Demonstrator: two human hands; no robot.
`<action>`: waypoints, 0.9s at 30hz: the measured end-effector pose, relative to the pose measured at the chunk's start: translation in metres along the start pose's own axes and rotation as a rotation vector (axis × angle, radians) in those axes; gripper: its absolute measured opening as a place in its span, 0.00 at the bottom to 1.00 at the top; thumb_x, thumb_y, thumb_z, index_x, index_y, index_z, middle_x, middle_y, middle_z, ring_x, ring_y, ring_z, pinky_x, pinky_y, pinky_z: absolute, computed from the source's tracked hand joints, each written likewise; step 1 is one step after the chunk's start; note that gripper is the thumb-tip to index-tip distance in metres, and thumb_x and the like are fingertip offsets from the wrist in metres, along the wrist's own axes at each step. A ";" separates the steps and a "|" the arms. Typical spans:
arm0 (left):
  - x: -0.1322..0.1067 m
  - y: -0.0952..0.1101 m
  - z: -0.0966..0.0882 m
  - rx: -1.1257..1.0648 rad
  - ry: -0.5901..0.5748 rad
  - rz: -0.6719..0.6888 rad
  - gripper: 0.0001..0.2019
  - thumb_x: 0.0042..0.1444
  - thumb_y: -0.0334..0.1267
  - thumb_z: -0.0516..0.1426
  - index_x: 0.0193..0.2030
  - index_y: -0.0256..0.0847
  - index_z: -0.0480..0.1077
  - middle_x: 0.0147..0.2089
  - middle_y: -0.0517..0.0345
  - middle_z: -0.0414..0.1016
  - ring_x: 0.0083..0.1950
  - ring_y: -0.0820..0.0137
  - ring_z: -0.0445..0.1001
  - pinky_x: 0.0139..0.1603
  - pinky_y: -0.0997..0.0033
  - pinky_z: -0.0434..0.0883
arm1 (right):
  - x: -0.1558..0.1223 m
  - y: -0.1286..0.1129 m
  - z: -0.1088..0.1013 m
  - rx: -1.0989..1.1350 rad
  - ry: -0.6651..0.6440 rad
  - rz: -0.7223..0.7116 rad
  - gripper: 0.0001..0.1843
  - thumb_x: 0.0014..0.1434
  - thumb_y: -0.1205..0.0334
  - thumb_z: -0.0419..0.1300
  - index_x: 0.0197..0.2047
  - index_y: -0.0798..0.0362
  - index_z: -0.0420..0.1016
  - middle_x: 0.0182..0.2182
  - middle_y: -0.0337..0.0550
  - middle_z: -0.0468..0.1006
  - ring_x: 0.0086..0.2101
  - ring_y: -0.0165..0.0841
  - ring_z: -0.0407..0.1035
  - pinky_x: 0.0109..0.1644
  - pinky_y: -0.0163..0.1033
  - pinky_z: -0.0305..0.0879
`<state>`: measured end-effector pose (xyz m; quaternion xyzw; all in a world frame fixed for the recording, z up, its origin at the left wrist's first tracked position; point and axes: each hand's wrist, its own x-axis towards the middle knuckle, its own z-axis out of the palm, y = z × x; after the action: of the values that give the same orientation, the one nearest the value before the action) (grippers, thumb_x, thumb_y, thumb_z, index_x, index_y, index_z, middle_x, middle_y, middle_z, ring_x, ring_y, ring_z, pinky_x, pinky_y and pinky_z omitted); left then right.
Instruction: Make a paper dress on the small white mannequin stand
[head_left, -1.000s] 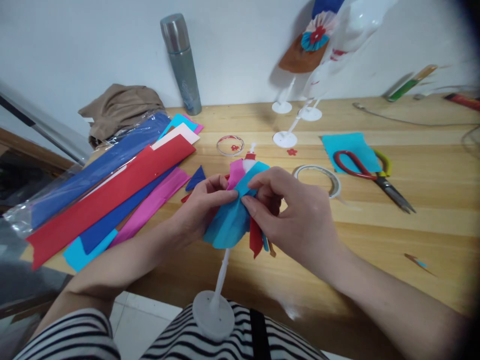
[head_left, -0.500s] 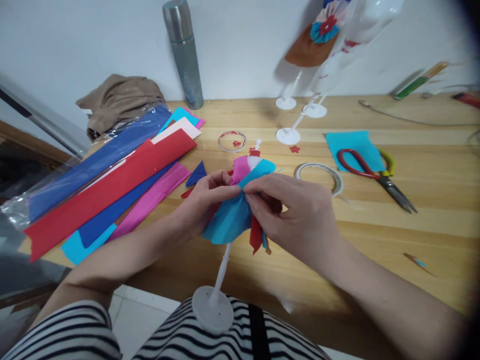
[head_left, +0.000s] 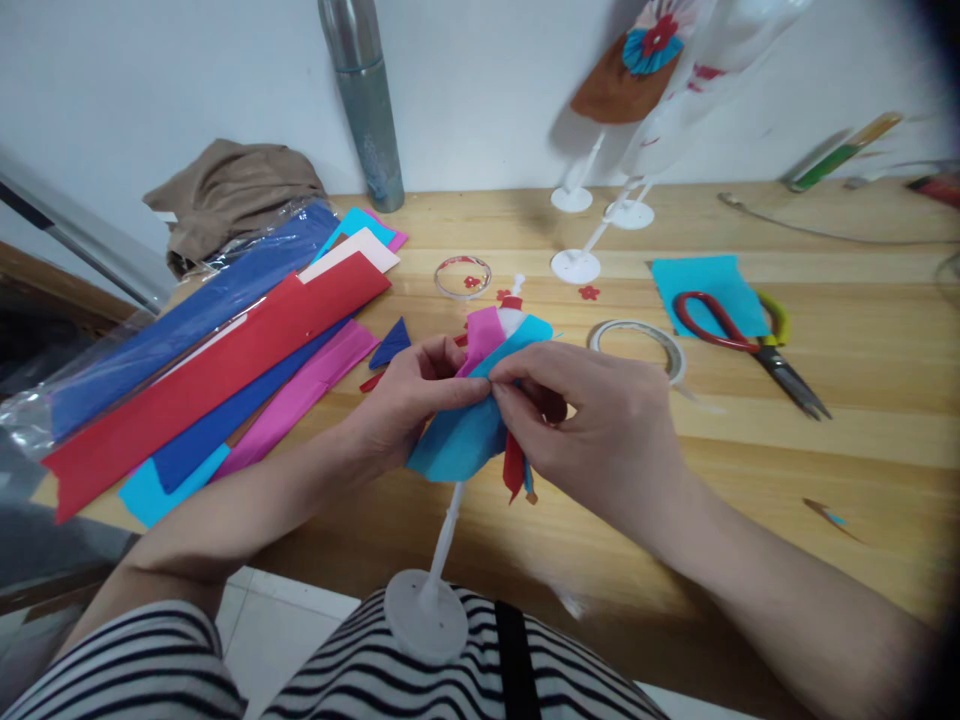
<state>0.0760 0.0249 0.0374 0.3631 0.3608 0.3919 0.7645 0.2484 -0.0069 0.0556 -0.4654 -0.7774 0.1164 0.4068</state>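
Note:
Between my hands is a small doll-like figure on a white stand (head_left: 426, 615), its round base resting against my striped shirt. Blue crepe paper (head_left: 461, 440) and a pink piece (head_left: 486, 335) wrap the figure. My left hand (head_left: 424, 390) is closed around the figure's side, its thumb pressing the blue paper. With thumb and index finger, my right hand (head_left: 600, 410) pinches the blue paper just beside that thumb. Narrow red strips (head_left: 513, 468) hang below my right hand. The back of the figure is hidden.
Folded coloured paper (head_left: 225, 370) lies at left, near a steel flask (head_left: 367, 110). At right are scissors (head_left: 754, 345) on a blue sheet (head_left: 701, 275) and a tape roll (head_left: 675, 350). White stands (head_left: 576, 266) and a brown-skirted figure (head_left: 619, 90) stand at the back.
Both hands keep nearly the same hold on the blue paper. Its lower edge looks slightly narrower and more folded in. The view has shifted a little.

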 end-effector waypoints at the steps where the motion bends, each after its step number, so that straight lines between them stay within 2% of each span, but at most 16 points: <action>1: 0.000 0.000 0.000 0.006 -0.001 0.005 0.15 0.41 0.37 0.76 0.29 0.38 0.75 0.29 0.63 0.79 0.30 0.75 0.74 0.33 0.75 0.72 | 0.000 0.000 0.000 0.000 0.003 0.000 0.12 0.60 0.72 0.55 0.28 0.48 0.72 0.21 0.37 0.72 0.21 0.30 0.62 0.25 0.39 0.57; 6: 0.001 -0.001 -0.002 -0.003 -0.008 0.000 0.15 0.41 0.37 0.76 0.29 0.39 0.74 0.30 0.62 0.79 0.31 0.74 0.75 0.33 0.73 0.73 | 0.000 -0.001 -0.001 0.033 -0.008 0.012 0.13 0.60 0.72 0.56 0.28 0.47 0.73 0.21 0.37 0.72 0.21 0.31 0.63 0.26 0.40 0.55; 9: 0.003 -0.001 -0.003 0.003 -0.008 -0.005 0.16 0.41 0.37 0.76 0.29 0.39 0.73 0.30 0.63 0.78 0.31 0.74 0.74 0.35 0.72 0.72 | 0.000 -0.003 -0.006 0.084 0.010 0.055 0.09 0.61 0.70 0.58 0.35 0.46 0.76 0.21 0.34 0.73 0.20 0.30 0.65 0.26 0.39 0.58; 12: 0.005 -0.002 -0.006 0.000 -0.012 -0.020 0.17 0.40 0.38 0.75 0.30 0.39 0.73 0.30 0.63 0.78 0.32 0.72 0.75 0.37 0.70 0.73 | 0.000 -0.002 -0.015 0.123 0.101 0.123 0.06 0.63 0.66 0.60 0.42 0.45 0.76 0.21 0.32 0.73 0.21 0.30 0.66 0.27 0.39 0.61; 15: 0.007 -0.003 -0.012 -0.011 -0.026 -0.033 0.19 0.38 0.40 0.75 0.33 0.40 0.73 0.31 0.62 0.79 0.33 0.69 0.77 0.39 0.68 0.75 | 0.000 0.003 -0.024 0.167 0.185 0.164 0.03 0.63 0.64 0.62 0.38 0.44 0.74 0.22 0.32 0.72 0.22 0.31 0.66 0.28 0.40 0.61; 17: 0.008 -0.003 -0.017 -0.010 -0.034 -0.030 0.20 0.38 0.41 0.75 0.36 0.41 0.75 0.34 0.60 0.81 0.35 0.67 0.79 0.41 0.66 0.76 | 0.002 0.007 -0.027 0.193 0.194 0.186 0.05 0.62 0.64 0.62 0.34 0.45 0.74 0.22 0.33 0.72 0.22 0.31 0.65 0.27 0.40 0.60; 20: 0.009 0.001 -0.021 -0.042 -0.067 0.002 0.21 0.38 0.43 0.75 0.39 0.40 0.77 0.37 0.57 0.83 0.37 0.65 0.80 0.42 0.66 0.77 | 0.008 0.011 -0.028 0.223 0.172 0.203 0.08 0.60 0.65 0.62 0.30 0.45 0.74 0.21 0.33 0.71 0.22 0.31 0.64 0.26 0.39 0.60; 23: 0.007 0.009 -0.017 -0.083 -0.133 0.048 0.19 0.38 0.43 0.75 0.37 0.41 0.79 0.34 0.59 0.82 0.33 0.68 0.79 0.39 0.69 0.77 | 0.014 0.015 -0.024 0.298 0.119 0.240 0.06 0.58 0.64 0.63 0.29 0.46 0.75 0.20 0.34 0.72 0.22 0.32 0.65 0.26 0.40 0.61; 25: 0.005 0.014 -0.013 -0.095 -0.174 0.058 0.18 0.39 0.43 0.75 0.36 0.43 0.79 0.32 0.62 0.80 0.32 0.69 0.79 0.39 0.70 0.78 | 0.017 0.017 -0.021 0.378 0.065 0.297 0.05 0.58 0.60 0.64 0.30 0.46 0.76 0.22 0.36 0.76 0.23 0.33 0.68 0.27 0.41 0.63; 27: 0.002 0.016 -0.012 -0.084 -0.157 0.046 0.19 0.36 0.46 0.76 0.34 0.44 0.79 0.31 0.62 0.80 0.31 0.69 0.78 0.38 0.68 0.78 | 0.019 0.020 -0.018 0.458 0.014 0.363 0.07 0.58 0.54 0.65 0.32 0.47 0.78 0.25 0.39 0.79 0.26 0.35 0.72 0.31 0.43 0.67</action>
<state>0.0614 0.0368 0.0447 0.3684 0.2747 0.3946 0.7957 0.2700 0.0154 0.0658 -0.4935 -0.6322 0.3566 0.4792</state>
